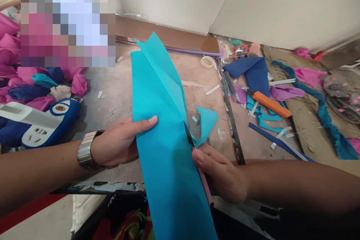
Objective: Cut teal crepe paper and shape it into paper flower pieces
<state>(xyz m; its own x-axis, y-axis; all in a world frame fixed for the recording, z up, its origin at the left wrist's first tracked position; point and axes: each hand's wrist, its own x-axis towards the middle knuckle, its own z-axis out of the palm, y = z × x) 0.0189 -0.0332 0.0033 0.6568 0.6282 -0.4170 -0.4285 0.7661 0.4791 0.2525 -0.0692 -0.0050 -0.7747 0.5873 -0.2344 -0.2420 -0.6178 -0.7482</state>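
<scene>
A long folded strip of turquoise crepe paper [165, 157] hangs over the near table edge toward my lap. My left hand [119, 138] grips its left side, thumb on top and the other fingers hidden beneath. At the paper's right edge, my right hand [221, 174] is closed around a small knife [206, 187] with a pink handle. The dark blade [188, 134] points away from me and lies against the cut edge. Beside it, a curled turquoise offcut [207, 123] stands up, apparently still joined near the blade. At the far end, the upper layer is folded back.
Left are a blue-and-white power strip [53, 122] and pink and blue paper bundles [36, 82]. A brown paper stack [180, 37] and tape roll [207, 61] lie behind. Right are an orange box cutter [270, 104], navy paper [255, 73] and scraps. The upper left is pixelated.
</scene>
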